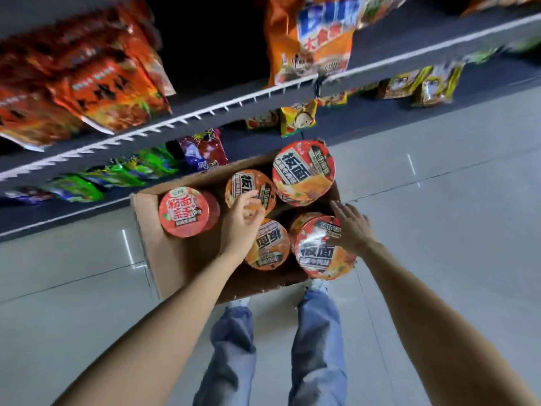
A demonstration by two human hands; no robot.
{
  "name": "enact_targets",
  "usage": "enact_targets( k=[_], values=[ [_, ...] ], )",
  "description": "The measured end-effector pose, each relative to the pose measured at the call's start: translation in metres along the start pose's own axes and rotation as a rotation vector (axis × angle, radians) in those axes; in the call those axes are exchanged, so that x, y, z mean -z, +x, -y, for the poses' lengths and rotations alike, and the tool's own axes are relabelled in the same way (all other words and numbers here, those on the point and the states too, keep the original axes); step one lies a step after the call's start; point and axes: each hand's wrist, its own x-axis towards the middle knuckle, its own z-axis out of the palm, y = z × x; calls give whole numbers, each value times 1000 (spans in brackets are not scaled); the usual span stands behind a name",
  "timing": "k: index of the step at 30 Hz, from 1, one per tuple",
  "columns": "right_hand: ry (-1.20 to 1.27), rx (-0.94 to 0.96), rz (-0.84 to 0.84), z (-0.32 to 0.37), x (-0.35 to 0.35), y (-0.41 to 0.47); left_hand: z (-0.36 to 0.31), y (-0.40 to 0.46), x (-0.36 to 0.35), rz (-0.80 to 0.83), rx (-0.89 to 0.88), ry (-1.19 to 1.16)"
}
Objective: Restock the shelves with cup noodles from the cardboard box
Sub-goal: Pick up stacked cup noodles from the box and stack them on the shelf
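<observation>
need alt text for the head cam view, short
A person's left hand and right hand reach, open, into an open brown cardboard box of five red and orange cup noodles on a grey tiled floor, beside dark shelves of snack bags.

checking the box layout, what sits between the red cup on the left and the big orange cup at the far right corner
In the head view, a smaller orange cup stands between the red cup and the big orange cup; the left hand reaches over it.
</observation>
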Motion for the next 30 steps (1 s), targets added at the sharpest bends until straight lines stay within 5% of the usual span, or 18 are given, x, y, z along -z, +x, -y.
enact_targets(
  k=[5, 8, 11, 19, 25, 30],
  values=[
    [91, 248, -97, -10, -21, 14, 13, 57, -54, 79, 357, -164],
    [357, 395, 30, -15, -33, 6, 4, 84, -75, 141, 445, -372],
    [464, 456, 115, -20, -44, 0, 2, 103, -90, 186, 438, -492],
    [700, 204, 44, -29, -31, -25, 14, 96, -88, 43, 336, -416],
    [1282, 169, 11, -51, 38, -85, -3, 33, -23, -53, 107, 67],
    [1387, 275, 6, -25, 135, -145, -63, -54, 31, -5, 57, 87]
  ],
)
